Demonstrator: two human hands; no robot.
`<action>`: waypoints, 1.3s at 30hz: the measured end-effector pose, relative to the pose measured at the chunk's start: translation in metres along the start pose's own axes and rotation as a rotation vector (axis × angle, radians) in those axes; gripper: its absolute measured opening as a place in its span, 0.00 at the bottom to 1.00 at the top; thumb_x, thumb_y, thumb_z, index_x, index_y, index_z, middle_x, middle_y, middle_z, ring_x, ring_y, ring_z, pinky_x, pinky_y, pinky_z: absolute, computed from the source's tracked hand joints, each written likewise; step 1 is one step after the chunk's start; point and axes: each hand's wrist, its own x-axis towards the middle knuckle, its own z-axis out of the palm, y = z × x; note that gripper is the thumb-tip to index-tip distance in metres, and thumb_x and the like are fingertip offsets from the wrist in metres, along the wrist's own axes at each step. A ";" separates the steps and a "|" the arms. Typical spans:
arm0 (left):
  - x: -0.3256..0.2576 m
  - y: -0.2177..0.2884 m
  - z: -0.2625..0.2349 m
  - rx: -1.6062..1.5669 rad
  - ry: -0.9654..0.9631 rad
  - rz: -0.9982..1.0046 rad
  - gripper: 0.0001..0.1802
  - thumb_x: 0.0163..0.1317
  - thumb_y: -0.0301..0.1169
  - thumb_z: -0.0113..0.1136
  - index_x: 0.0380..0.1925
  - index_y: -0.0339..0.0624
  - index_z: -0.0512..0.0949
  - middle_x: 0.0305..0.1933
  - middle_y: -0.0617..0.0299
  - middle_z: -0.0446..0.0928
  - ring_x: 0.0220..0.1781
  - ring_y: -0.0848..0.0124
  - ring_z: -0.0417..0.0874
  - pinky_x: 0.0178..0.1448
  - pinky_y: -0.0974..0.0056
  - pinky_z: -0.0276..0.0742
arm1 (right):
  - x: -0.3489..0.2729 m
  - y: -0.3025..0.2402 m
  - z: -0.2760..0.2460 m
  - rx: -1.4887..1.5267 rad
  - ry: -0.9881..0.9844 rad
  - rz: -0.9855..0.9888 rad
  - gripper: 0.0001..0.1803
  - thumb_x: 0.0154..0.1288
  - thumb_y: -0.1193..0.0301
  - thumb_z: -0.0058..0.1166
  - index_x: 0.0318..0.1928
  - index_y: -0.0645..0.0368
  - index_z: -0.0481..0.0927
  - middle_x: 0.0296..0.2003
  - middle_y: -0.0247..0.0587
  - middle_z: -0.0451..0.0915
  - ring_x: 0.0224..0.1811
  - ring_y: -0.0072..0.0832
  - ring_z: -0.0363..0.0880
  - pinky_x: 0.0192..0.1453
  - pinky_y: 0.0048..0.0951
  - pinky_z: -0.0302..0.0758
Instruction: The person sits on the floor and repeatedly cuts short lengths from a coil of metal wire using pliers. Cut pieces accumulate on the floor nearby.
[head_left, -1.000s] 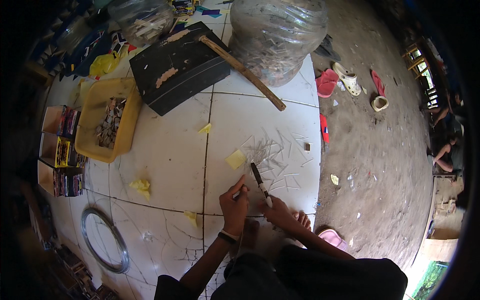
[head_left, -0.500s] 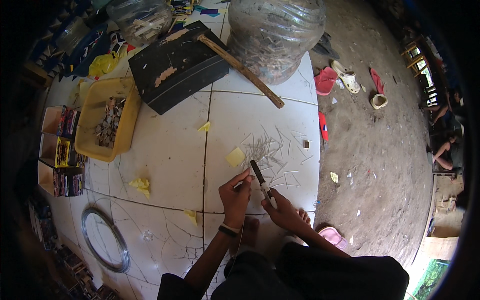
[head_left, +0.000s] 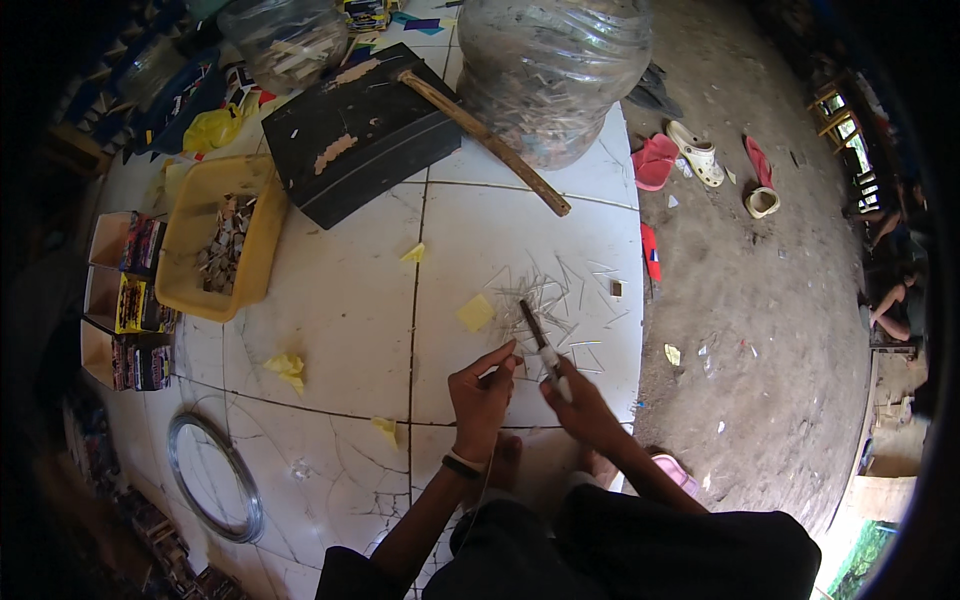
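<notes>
My left hand (head_left: 482,398) has its thumb and fingers pinched on a thin wire (head_left: 487,482), which trails down past my wrist toward my lap. Closed around the pale handles of a cutting tool with long dark blades (head_left: 533,322), my right hand (head_left: 585,405) is just to the right of it. The blades point away from me, over a loose pile of short, thin wire pieces (head_left: 560,290) on the white tiles. A pale yellow square of paper (head_left: 475,313) lies at the pile's left side.
A wire coil (head_left: 178,470) lies at left, near a yellow tub (head_left: 268,255) of small scraps and open boxes (head_left: 100,290). A wooden stick (head_left: 500,150) rests across a black box (head_left: 350,130). A large clear plastic bag (head_left: 550,80) stands behind. Sandals (head_left: 695,155) lie on the ground at right.
The cutting tool in my right hand has moved slightly away from me and to the right, and its blades look narrower. My left hand has shifted a little right.
</notes>
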 end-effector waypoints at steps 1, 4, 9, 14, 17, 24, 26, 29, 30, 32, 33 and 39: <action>0.002 0.001 0.001 -0.019 -0.008 0.021 0.16 0.71 0.25 0.64 0.57 0.37 0.84 0.35 0.64 0.85 0.22 0.85 0.69 0.26 0.75 0.65 | -0.007 0.000 0.002 -0.006 -0.070 0.054 0.30 0.77 0.65 0.54 0.72 0.63 0.64 0.50 0.64 0.82 0.56 0.58 0.81 0.61 0.48 0.75; 0.007 0.007 0.001 -0.002 -0.013 0.033 0.16 0.71 0.25 0.64 0.57 0.37 0.84 0.29 0.68 0.82 0.23 0.86 0.68 0.26 0.75 0.63 | -0.015 -0.001 0.008 0.093 -0.147 0.091 0.30 0.77 0.65 0.54 0.72 0.63 0.64 0.51 0.65 0.82 0.57 0.60 0.81 0.60 0.50 0.75; 0.008 0.010 0.007 -0.032 -0.006 0.035 0.16 0.72 0.25 0.64 0.58 0.38 0.84 0.27 0.73 0.77 0.23 0.85 0.68 0.25 0.75 0.60 | -0.014 -0.007 0.012 0.070 -0.042 -0.002 0.24 0.77 0.67 0.53 0.67 0.63 0.67 0.47 0.65 0.82 0.54 0.64 0.81 0.55 0.52 0.75; 0.007 0.014 0.013 -0.028 -0.021 0.005 0.16 0.71 0.24 0.63 0.57 0.37 0.84 0.30 0.70 0.81 0.23 0.85 0.69 0.24 0.75 0.62 | -0.007 -0.007 0.012 0.056 -0.011 0.037 0.22 0.76 0.67 0.54 0.63 0.64 0.69 0.42 0.64 0.83 0.49 0.63 0.82 0.49 0.52 0.76; 0.004 0.016 0.016 0.033 -0.041 -0.011 0.15 0.70 0.23 0.63 0.56 0.36 0.85 0.29 0.68 0.82 0.23 0.86 0.70 0.26 0.75 0.64 | 0.002 -0.004 0.009 0.053 0.030 0.152 0.20 0.75 0.68 0.55 0.62 0.64 0.70 0.40 0.63 0.83 0.45 0.59 0.84 0.46 0.49 0.76; 0.007 0.005 0.019 0.080 -0.062 0.058 0.15 0.70 0.22 0.62 0.56 0.36 0.85 0.38 0.61 0.88 0.25 0.86 0.72 0.27 0.75 0.69 | 0.006 0.002 0.004 0.097 0.069 0.112 0.23 0.78 0.67 0.54 0.67 0.61 0.69 0.33 0.42 0.81 0.33 0.29 0.80 0.40 0.33 0.77; 0.006 0.002 0.016 0.057 -0.053 0.047 0.15 0.71 0.22 0.62 0.56 0.36 0.85 0.38 0.62 0.88 0.26 0.86 0.72 0.28 0.75 0.68 | -0.003 0.002 0.003 0.079 0.005 0.093 0.26 0.76 0.69 0.55 0.70 0.62 0.66 0.41 0.54 0.82 0.44 0.45 0.82 0.49 0.41 0.77; 0.007 -0.001 0.008 0.045 -0.036 0.039 0.14 0.72 0.24 0.62 0.56 0.36 0.85 0.28 0.72 0.78 0.24 0.85 0.67 0.25 0.75 0.61 | -0.014 0.002 0.007 0.039 -0.077 0.130 0.30 0.75 0.70 0.55 0.73 0.62 0.63 0.48 0.62 0.82 0.52 0.54 0.82 0.57 0.46 0.75; 0.006 -0.002 0.007 0.034 -0.035 0.031 0.14 0.72 0.25 0.63 0.56 0.36 0.85 0.27 0.72 0.77 0.24 0.85 0.67 0.25 0.75 0.61 | -0.014 0.003 0.009 0.022 -0.105 0.146 0.31 0.75 0.70 0.55 0.74 0.62 0.62 0.49 0.62 0.81 0.54 0.55 0.81 0.59 0.47 0.75; 0.004 -0.003 0.004 0.019 -0.031 0.012 0.15 0.72 0.25 0.63 0.56 0.37 0.84 0.26 0.73 0.74 0.24 0.85 0.67 0.26 0.75 0.60 | -0.015 0.004 0.012 0.068 -0.085 0.042 0.30 0.76 0.70 0.55 0.73 0.62 0.63 0.46 0.58 0.82 0.50 0.50 0.82 0.55 0.45 0.76; 0.004 -0.003 0.003 0.018 -0.028 0.020 0.15 0.72 0.25 0.63 0.56 0.37 0.84 0.26 0.73 0.74 0.24 0.85 0.67 0.26 0.75 0.60 | -0.015 0.005 0.015 0.060 -0.066 0.005 0.30 0.76 0.70 0.55 0.74 0.62 0.63 0.43 0.54 0.83 0.47 0.45 0.83 0.53 0.42 0.77; 0.002 -0.004 0.003 0.013 -0.011 0.016 0.16 0.72 0.23 0.62 0.58 0.38 0.84 0.24 0.74 0.75 0.23 0.86 0.65 0.26 0.75 0.60 | -0.016 0.006 0.018 0.047 -0.053 -0.033 0.30 0.76 0.68 0.56 0.73 0.63 0.63 0.43 0.54 0.83 0.47 0.43 0.83 0.53 0.42 0.76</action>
